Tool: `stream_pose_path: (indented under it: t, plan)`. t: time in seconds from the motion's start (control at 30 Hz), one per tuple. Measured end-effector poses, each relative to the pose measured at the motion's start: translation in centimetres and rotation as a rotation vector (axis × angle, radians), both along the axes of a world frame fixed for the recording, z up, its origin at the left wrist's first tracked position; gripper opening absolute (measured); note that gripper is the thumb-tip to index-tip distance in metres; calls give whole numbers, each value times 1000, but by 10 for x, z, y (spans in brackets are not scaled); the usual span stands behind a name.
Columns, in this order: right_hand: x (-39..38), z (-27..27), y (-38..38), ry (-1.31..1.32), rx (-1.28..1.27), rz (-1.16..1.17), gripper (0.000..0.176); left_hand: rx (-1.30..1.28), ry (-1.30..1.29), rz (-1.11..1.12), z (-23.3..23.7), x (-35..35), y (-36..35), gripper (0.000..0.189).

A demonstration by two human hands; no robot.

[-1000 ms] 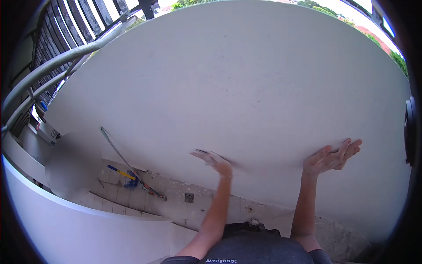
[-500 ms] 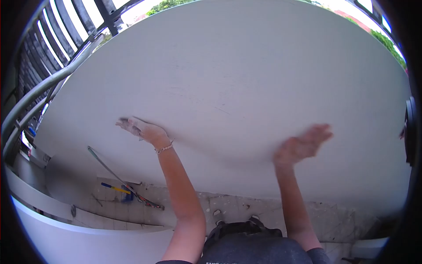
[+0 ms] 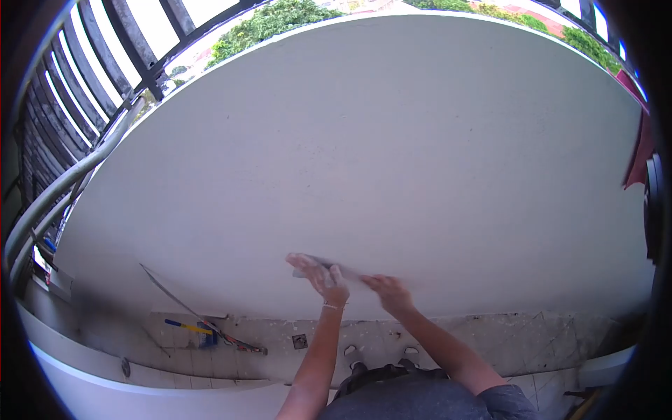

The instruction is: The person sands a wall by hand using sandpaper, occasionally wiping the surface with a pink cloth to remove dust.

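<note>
A large white wall (image 3: 378, 140) fills the view in front of me. My left hand (image 3: 316, 273) presses a thin grey sheet (image 3: 348, 270), possibly sandpaper, flat against the wall's lower part. My right hand (image 3: 388, 292) lies just to its right, fingers spread, palm on the wall, almost touching the sheet's end. Both arms reach up from the bottom of the view.
A grey metal rail (image 3: 63, 182) and black bars (image 3: 105, 42) run along the left. On the tiled floor (image 3: 448, 339) lie a long metal straightedge (image 3: 168, 292), a blue and yellow tool (image 3: 190, 329) and a drain (image 3: 299, 341). A low white ledge (image 3: 140, 392) curves at the bottom left.
Both hands have come down and together: the left swept from the upper left to the lower middle, and the right moved left to sit beside it. The view has tilted up a little.
</note>
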State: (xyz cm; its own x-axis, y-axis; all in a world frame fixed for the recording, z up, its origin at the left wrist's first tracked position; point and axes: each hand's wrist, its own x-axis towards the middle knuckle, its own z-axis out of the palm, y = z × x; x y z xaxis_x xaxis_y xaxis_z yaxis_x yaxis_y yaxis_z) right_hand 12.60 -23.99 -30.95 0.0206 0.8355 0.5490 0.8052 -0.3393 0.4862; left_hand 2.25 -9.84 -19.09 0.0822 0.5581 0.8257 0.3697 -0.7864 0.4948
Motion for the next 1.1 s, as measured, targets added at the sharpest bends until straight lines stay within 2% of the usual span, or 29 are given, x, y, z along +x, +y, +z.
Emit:
stream_pose_path:
  t: [0.03, 0.1, 0.17, 0.27, 0.37, 0.47, 0.5, 0.53, 0.57, 0.6, 0.63, 0.67, 0.73, 0.8, 0.9, 0.97, 1.03, 1.07, 1.1]
  plan:
    - [9, -13, -28, 12, -3, -27, 70, 43, 14, 12, 7, 6, 1, 77]
    - [22, -19, -75, 451, -32, -85, 65, 117, -4, 33, 31, 17, 4, 77]
    - [33, 0, -101, 724, 84, -263, 69, 168, -72, 42, 66, 32, -3, 76]
    - [62, 59, -108, 598, 550, -231, 73, 206, -182, 57, 118, 59, -21, 71]
    - [77, 119, -105, 648, 755, -205, 75, 415, 118, 12, 101, 80, -45, 66]
    - [86, 171, -110, 617, 822, -141, 74, 615, 405, 0, 78, 95, -61, 63]
    - [93, 181, -115, 608, 833, -118, 74, 519, 560, -165, 57, 80, -49, 62]
    - [101, 188, -122, 604, 843, -100, 74, 440, 600, -213, 21, 55, -28, 59]
    - [108, 193, -133, 605, 850, -86, 74, 359, 638, -256, -13, 31, -6, 57]
    - [118, 198, -142, 565, 877, -70, 74, 306, 560, -179, -35, 10, 15, 53]
    - [131, 204, -150, 524, 910, -56, 74, 452, 348, -109, -25, -8, 35, 43]
    - [140, 212, -152, 485, 944, -46, 74, 359, 309, -23, 0, -21, 43, 56]
    - [154, 240, -145, 433, 1025, -57, 72, 196, -23, 122, 95, 0, 36, 71]
    - [170, 260, -130, 353, 1101, -107, 71, 152, -133, 178, 168, 15, 25, 72]
    - [178, 273, -115, 233, 1167, -196, 71, 166, -178, 204, 197, 56, -9, 69]
    - [178, 273, -116, 218, 1148, -181, 72, 304, -106, 23, 151, 84, -39, 72]
    - [182, 271, -117, 208, 1137, -169, 72, 433, 228, 84, 60, 87, -50, 76]
    - [183, 269, -117, 208, 1131, -163, 72, 444, 308, 65, 13, 74, -39, 79]
    - [183, 267, -118, 199, 1124, -167, 72, 376, 281, 54, 0, 60, -31, 79]
